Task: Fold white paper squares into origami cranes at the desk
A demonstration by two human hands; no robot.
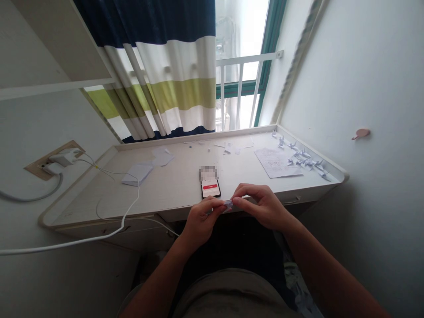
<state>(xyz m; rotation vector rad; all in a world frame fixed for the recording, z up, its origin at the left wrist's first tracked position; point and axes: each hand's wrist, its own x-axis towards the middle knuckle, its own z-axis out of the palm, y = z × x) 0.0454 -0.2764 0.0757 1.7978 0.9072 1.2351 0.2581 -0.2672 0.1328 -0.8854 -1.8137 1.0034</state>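
Observation:
My left hand (202, 217) and my right hand (260, 204) meet just in front of the desk's near edge. Both pinch a small pale folded piece of paper (228, 203) between their fingertips. A phone (210, 185) with a red and white screen lies flat on the desk (172, 185), right behind my hands.
Several small folded paper figures (306, 160) sit in a row along the desk's right side, beside a printed sheet (276, 162). White paper pieces (137, 173) lie at the left. A white cable (109, 212) runs from a wall socket (54, 160) across the desk. A striped curtain (165, 79) hangs behind.

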